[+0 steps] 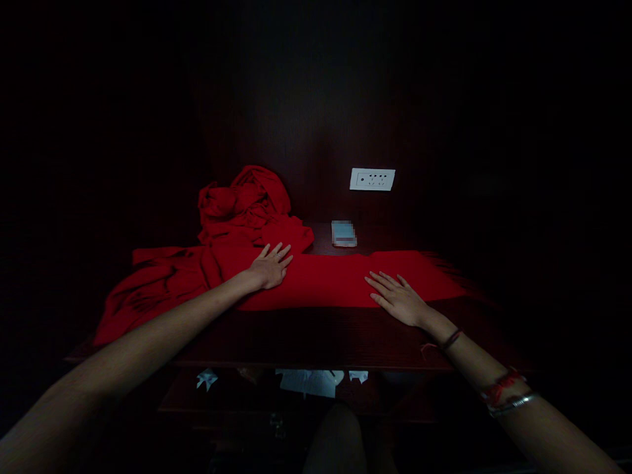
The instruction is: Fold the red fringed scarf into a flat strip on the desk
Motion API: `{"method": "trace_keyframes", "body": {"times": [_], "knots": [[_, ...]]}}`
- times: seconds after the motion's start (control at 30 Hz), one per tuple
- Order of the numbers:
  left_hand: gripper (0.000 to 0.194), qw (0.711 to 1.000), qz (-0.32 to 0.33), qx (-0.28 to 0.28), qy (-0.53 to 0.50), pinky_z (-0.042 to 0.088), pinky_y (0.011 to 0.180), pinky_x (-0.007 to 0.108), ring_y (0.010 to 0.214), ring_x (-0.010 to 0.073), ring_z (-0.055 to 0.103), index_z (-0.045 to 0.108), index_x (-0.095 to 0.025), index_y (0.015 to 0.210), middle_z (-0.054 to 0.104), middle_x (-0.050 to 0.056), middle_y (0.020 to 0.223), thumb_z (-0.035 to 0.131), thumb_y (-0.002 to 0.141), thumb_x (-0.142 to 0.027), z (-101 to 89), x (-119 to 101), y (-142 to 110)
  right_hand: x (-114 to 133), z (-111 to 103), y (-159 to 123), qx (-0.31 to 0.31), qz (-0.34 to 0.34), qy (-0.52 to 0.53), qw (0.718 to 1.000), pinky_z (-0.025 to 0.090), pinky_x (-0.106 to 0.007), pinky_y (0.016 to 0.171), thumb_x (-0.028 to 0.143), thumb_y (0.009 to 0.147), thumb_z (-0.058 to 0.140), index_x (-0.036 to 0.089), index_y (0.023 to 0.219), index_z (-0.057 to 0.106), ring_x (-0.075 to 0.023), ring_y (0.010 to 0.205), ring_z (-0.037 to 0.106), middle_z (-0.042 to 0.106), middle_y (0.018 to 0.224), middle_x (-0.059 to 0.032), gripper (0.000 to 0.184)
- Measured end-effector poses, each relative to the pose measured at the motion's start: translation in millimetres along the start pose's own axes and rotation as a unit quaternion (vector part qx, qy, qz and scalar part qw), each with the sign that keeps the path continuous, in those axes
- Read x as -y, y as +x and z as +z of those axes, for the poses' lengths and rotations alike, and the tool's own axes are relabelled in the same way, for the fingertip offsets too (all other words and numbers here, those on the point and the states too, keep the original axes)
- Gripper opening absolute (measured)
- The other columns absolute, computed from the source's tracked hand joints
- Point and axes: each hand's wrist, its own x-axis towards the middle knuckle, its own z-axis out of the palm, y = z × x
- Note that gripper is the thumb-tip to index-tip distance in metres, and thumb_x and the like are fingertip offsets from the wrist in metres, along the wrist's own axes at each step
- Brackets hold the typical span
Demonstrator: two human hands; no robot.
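Note:
A long red cloth [326, 282] lies spread as a flat strip across a dark wooden surface [306, 339]. My left hand [271, 266] rests palm down on the middle part of the strip, its fingers spread. On the right part, my right hand [395, 297] also lies flat on the fabric, fingers apart and pointing left. Left of my left hand the cloth is wrinkled and loose. Behind that, more red fabric [241, 204] sits bunched in a crumpled heap. Shadow hides the strip's far right end.
A white socket panel [372, 179] is on the dark back wall. Below it stands a small pale blurred-out item [343, 234] behind the cloth. Under the front edge, a lower shelf holds white papers [309, 382]. My knee [336, 438] shows below. The surroundings are very dark.

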Motion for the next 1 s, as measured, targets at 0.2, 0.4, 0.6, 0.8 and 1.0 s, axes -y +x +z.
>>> {"method": "trace_keyframes", "body": {"times": [0.2, 0.4, 0.6, 0.8, 1.0], "knots": [[0.05, 0.983, 0.156, -0.005, -0.093, 0.008, 0.101, 0.04, 0.126, 0.0201, 0.002, 0.009, -0.018, 0.133, 0.005, 0.003, 0.139, 0.013, 0.086, -0.035, -1.8, -83, 24, -1, 1, 0, -0.007, 0.005, -0.004, 1.0, 0.014, -0.045, 0.099, 0.051, 0.083, 0.013, 0.029, 0.13, 0.023, -0.0204, 0.123, 0.021, 0.025, 0.135, 0.0003, 0.053], [0.047, 0.988, 0.124, 0.032, -0.087, 0.013, 0.099, 0.042, 0.126, 0.0184, 0.008, 0.012, -0.025, 0.132, 0.01, 0.001, 0.139, 0.011, 0.087, -0.037, 25.4, -44, 27, -1, 0, 0, 0.007, 0.003, 0.0, 1.0, 0.016, -0.046, 0.099, 0.053, 0.083, 0.011, 0.03, 0.13, 0.022, -0.0202, 0.124, 0.02, 0.025, 0.135, 0.0012, 0.054], [0.05, 0.995, 0.067, 0.026, -0.063, 0.012, 0.1, 0.04, 0.126, 0.0191, 0.009, 0.014, -0.016, 0.132, 0.013, 0.005, 0.138, 0.011, 0.086, -0.034, 29.3, 14, 1, 0, -2, 0, 0.005, 0.0, 0.001, 1.0, 0.015, -0.046, 0.099, 0.052, 0.083, 0.011, 0.028, 0.13, 0.023, -0.0203, 0.124, 0.02, 0.024, 0.136, 0.0009, 0.054], [0.05, 0.992, 0.101, -0.025, -0.07, 0.013, 0.101, 0.037, 0.126, 0.0187, 0.009, 0.021, -0.015, 0.131, 0.01, 0.007, 0.139, 0.015, 0.086, -0.037, 5.7, -33, 8, 1, -2, 0, 0.016, 0.02, 0.012, 1.0, 0.014, -0.047, 0.099, 0.054, 0.082, 0.011, 0.028, 0.13, 0.021, -0.0203, 0.125, 0.017, 0.022, 0.136, 0.0003, 0.056], [0.055, 0.983, 0.147, -0.004, -0.11, 0.012, 0.1, 0.04, 0.126, 0.0206, 0.006, 0.015, -0.021, 0.132, 0.009, 0.004, 0.139, 0.015, 0.085, -0.048, 8.1, -74, 23, 1, -21, 9, 0.06, 0.052, 0.053, 0.995, 0.011, -0.053, 0.097, 0.06, 0.079, 0.009, 0.028, 0.131, 0.018, -0.0239, 0.126, 0.008, 0.014, 0.138, -0.0015, 0.062]]}}
